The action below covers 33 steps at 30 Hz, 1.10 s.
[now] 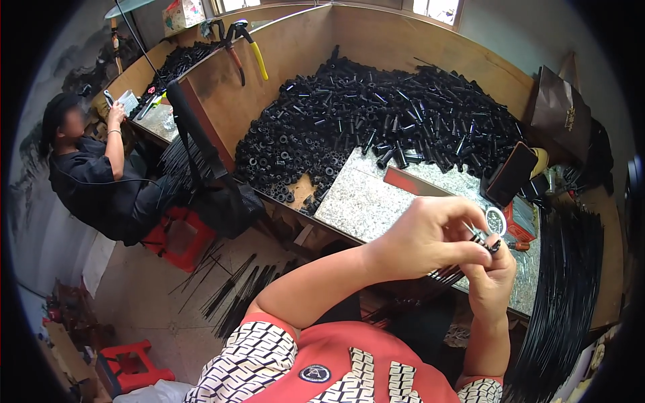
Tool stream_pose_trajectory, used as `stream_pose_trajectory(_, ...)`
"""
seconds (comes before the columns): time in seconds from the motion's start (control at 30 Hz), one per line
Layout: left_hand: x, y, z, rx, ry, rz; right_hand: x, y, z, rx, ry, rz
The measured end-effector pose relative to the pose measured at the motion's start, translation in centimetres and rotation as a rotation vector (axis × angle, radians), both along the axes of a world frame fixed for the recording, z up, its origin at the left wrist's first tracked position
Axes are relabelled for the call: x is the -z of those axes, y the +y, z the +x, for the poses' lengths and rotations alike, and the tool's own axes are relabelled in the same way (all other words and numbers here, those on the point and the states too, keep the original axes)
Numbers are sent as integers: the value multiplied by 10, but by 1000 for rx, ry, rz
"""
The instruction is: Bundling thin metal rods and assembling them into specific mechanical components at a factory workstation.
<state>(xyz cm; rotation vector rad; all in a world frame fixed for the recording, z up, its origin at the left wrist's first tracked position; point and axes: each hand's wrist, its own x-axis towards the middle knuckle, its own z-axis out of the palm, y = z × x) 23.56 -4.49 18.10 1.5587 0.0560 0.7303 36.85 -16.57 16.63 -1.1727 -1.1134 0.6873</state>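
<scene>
Evidently light and stiff, the small black tube piece (494, 246) sits pinched between left hand (430, 238) and right hand (494, 282) fingers, best gripped mid-body.

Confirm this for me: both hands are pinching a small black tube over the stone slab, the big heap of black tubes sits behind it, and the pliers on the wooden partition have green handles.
Not quite. The pliers on the wooden partition have one yellow and one red handle, not green, as the head view shows. The rest stands: the left hand and right hand pinch a small black tube over the stone slab, with the heap of black tubes behind.
</scene>
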Motion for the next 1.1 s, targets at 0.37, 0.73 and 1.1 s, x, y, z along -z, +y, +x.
stream_pose_trajectory(0.37, 128, 109, -124, -738, 664, 575, 2, -4, 25, -8, 206, -7)
stream_pose_trajectory(0.73, 141, 142, -142, -1133, 761, 896, 6, -4, 27, 9, 183, -43)
stream_pose_trajectory(1.1, 136, 137, -144, -1057, 676, 583, 4, -3, 26, 9, 207, -47)
